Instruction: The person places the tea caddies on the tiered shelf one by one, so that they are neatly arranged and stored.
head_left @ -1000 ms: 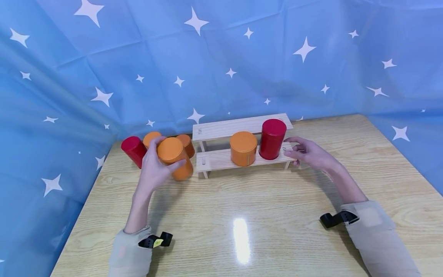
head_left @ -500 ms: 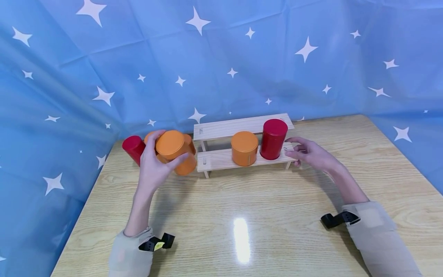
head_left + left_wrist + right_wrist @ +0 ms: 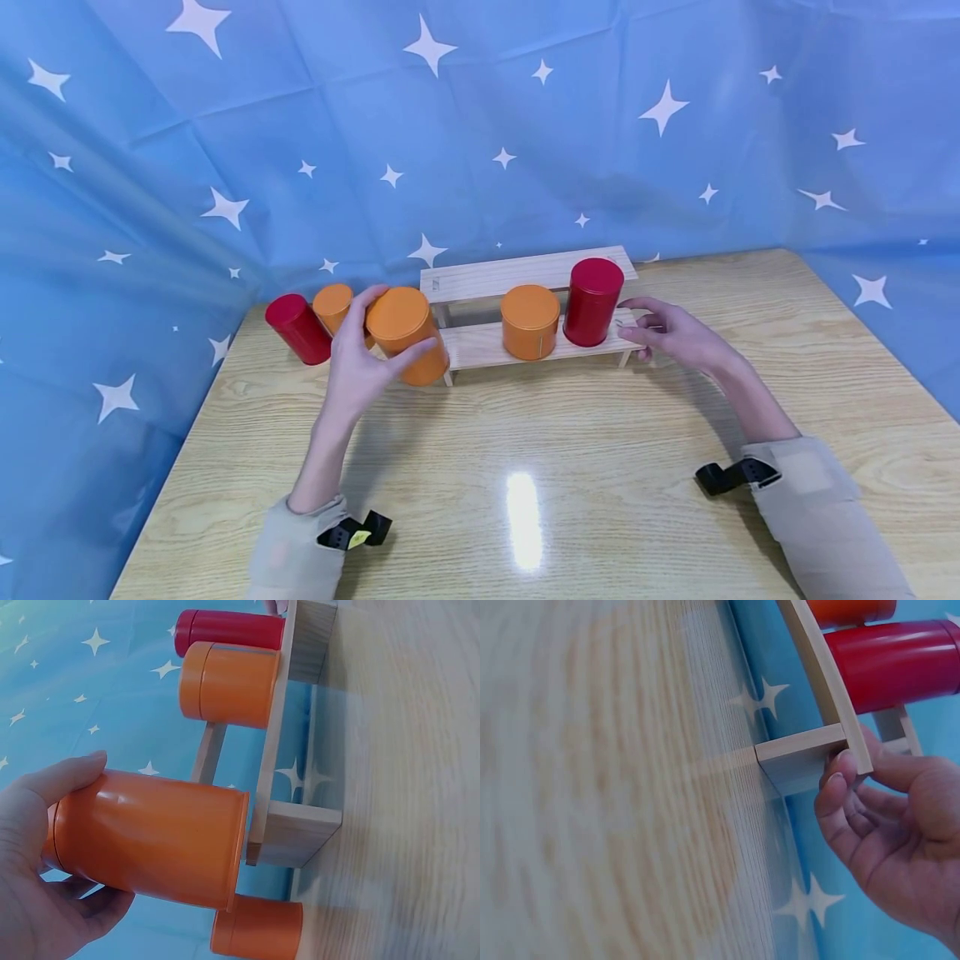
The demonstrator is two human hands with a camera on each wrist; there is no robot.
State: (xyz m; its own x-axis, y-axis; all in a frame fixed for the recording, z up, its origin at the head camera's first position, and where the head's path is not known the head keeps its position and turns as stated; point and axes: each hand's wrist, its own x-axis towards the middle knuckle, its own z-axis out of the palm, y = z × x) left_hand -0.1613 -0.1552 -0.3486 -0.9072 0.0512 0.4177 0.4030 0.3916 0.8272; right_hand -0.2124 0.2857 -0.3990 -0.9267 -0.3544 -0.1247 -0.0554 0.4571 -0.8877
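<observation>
My left hand point(image 3: 352, 371) grips a tall orange canister point(image 3: 420, 346), thumb on one side and fingers on the other. In the left wrist view this orange canister point(image 3: 150, 836) is off the table, its base close to the left end of the lower shelf board. A two-step wooden rack point(image 3: 476, 348) carries a short orange canister point(image 3: 529, 323) and a tall red canister point(image 3: 592, 304) on its lower step. At the rack's right end, my right hand point(image 3: 671, 335) pinches the lower board; the right wrist view shows thumb and fingers around the board end point(image 3: 855, 750).
Left of my left hand are a red canister point(image 3: 300, 331) and a smaller orange canister point(image 3: 332, 302), partly covered. Another orange canister point(image 3: 259, 928) appears beside the rack in the left wrist view. A blue star-patterned cloth point(image 3: 525, 108) hangs behind the wooden table point(image 3: 600, 467).
My left hand first moved the tall orange canister slightly back, then to the right up to the rack's left end. The right hand keeps its place on the board.
</observation>
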